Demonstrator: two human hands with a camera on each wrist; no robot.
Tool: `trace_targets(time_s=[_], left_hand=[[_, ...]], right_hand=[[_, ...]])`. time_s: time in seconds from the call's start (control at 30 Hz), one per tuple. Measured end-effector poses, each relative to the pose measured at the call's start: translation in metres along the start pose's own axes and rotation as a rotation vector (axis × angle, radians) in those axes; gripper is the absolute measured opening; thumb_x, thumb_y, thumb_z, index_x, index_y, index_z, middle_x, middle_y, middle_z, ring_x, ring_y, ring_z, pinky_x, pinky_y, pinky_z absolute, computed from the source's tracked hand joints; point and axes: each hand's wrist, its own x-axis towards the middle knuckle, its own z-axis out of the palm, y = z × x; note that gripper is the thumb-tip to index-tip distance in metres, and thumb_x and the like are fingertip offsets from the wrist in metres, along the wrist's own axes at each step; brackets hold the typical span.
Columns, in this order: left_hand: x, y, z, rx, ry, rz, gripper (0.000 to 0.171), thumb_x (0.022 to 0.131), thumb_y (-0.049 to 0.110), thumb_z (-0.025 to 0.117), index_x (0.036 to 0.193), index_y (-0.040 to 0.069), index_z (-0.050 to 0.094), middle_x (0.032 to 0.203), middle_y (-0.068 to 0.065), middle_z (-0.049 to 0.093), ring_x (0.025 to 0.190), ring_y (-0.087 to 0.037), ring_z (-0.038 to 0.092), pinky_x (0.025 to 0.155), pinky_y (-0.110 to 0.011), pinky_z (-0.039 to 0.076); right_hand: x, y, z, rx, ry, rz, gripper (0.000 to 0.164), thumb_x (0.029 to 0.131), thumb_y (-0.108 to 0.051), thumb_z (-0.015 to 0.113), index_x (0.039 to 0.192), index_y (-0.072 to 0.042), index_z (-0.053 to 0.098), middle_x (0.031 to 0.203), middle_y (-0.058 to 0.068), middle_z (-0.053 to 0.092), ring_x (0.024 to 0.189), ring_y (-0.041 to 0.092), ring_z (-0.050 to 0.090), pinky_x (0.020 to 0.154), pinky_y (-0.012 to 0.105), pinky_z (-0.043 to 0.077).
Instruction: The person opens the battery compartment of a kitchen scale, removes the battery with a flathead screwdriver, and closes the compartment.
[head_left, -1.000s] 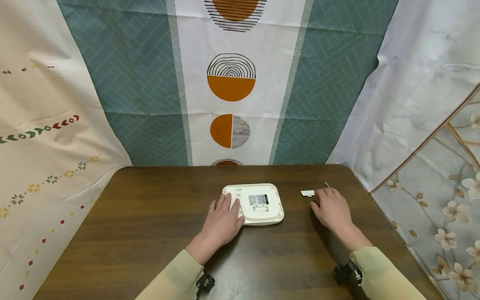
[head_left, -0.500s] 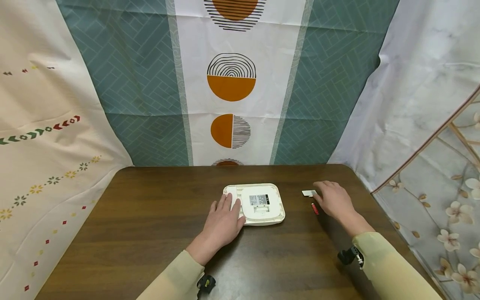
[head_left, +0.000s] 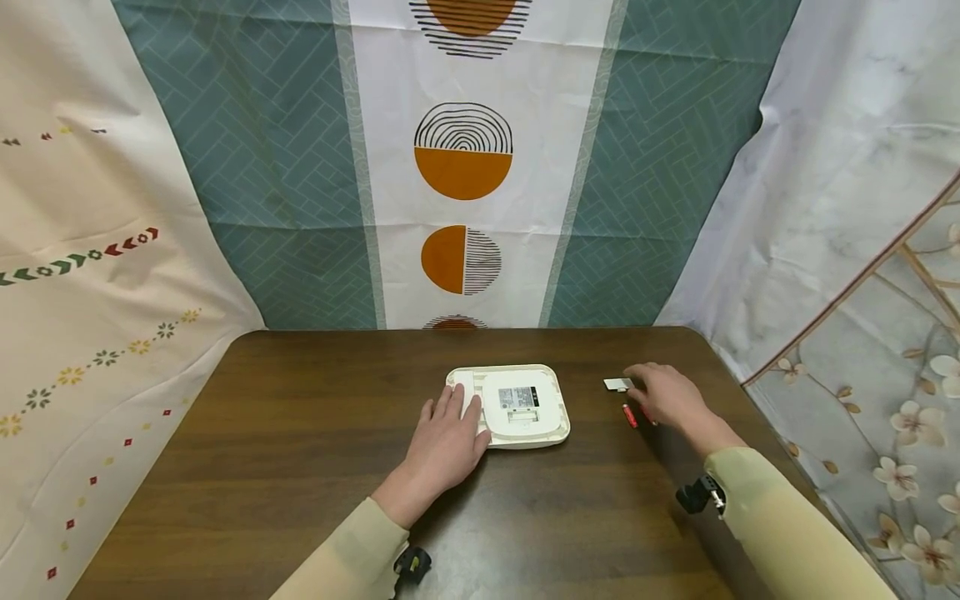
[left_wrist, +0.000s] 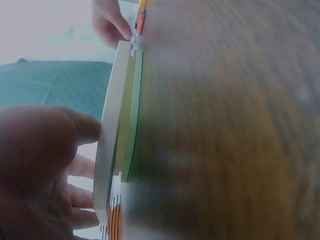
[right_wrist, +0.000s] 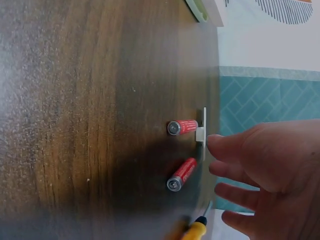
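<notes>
A white, rounded flat device (head_left: 551, 408) lies on the table with its labelled side and an open slot facing up. My left hand (head_left: 442, 450) rests on its left part, fingers stretched across it; in the left wrist view the thumb lies at the device's edge (left_wrist: 107, 145). At the right, my right hand (head_left: 667, 400) hovers low beside a small white cover (head_left: 617, 385), fingers loosely extended. In the right wrist view its thumb tip is close to the cover (right_wrist: 204, 132); whether it touches is unclear. Two red batteries, one nearer the cover (right_wrist: 184, 127) and one apart (right_wrist: 182, 175), lie by the hand.
A screwdriver with a yellow handle (right_wrist: 195, 231) lies past the batteries, mostly hidden by the right hand in the head view. The brown wooden table (head_left: 300, 400) ends at hanging cloths (head_left: 300, 250) behind and at both sides.
The right hand has shifted slightly right and lifted off the things beneath it, so the red batteries have come into view. Since half a second ago it has barely moved. The left hand stays put.
</notes>
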Motion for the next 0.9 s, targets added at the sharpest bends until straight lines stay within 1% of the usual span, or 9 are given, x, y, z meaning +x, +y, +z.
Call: trace_targets(time_s=[0.2,0.37,0.5,0.7,0.9], left_hand=[[0.0,0.0,0.001,-0.002,-0.011,-0.001,0.06,0.113,0.038,0.063,0.16,0.002,0.056,0.17,-0.031,0.04,0.159,-0.049,0.035,0.124,-0.068,0.033],[0.001,0.0,0.001,-0.005,-0.008,-0.003,0.06,0.113,0.038,0.063,0.16,0.002,0.056,0.17,-0.03,0.04,0.16,-0.049,0.035,0.124,-0.068,0.033],[0.001,0.0,0.0,-0.002,-0.01,-0.007,0.06,0.113,0.039,0.063,0.16,0.002,0.056,0.17,-0.03,0.04,0.16,-0.049,0.035,0.124,-0.068,0.033],[0.002,0.0,0.0,0.0,-0.001,-0.005,0.059,0.113,0.038,0.064,0.159,0.003,0.057,0.169,-0.03,0.042,0.159,-0.049,0.037,0.123,-0.068,0.033],[0.002,0.0,0.001,-0.005,-0.003,-0.008,0.059,0.112,0.038,0.064,0.159,0.003,0.057,0.169,-0.03,0.041,0.159,-0.049,0.037,0.123,-0.068,0.033]], right_hand=[[0.008,0.003,0.007,-0.016,-0.012,-0.006,0.033,0.101,-0.01,0.08,0.132,0.001,0.075,0.13,0.026,0.073,0.116,0.052,0.068,0.095,0.067,0.055],[0.015,0.004,0.01,-0.038,-0.028,0.019,0.036,0.102,-0.011,0.079,0.135,0.001,0.074,0.133,0.027,0.071,0.12,0.053,0.065,0.097,0.068,0.055],[0.018,0.004,0.01,-0.046,-0.052,0.04,0.036,0.101,-0.011,0.08,0.134,0.001,0.075,0.135,0.027,0.069,0.123,0.054,0.063,0.097,0.068,0.054],[0.021,0.004,0.011,-0.03,-0.046,0.047,0.03,0.099,-0.011,0.082,0.126,0.001,0.077,0.129,0.027,0.07,0.123,0.055,0.061,0.098,0.068,0.054],[0.02,0.005,0.008,-0.016,-0.056,0.08,0.025,0.099,-0.017,0.083,0.117,-0.001,0.077,0.118,0.022,0.07,0.119,0.053,0.06,0.092,0.066,0.055]])
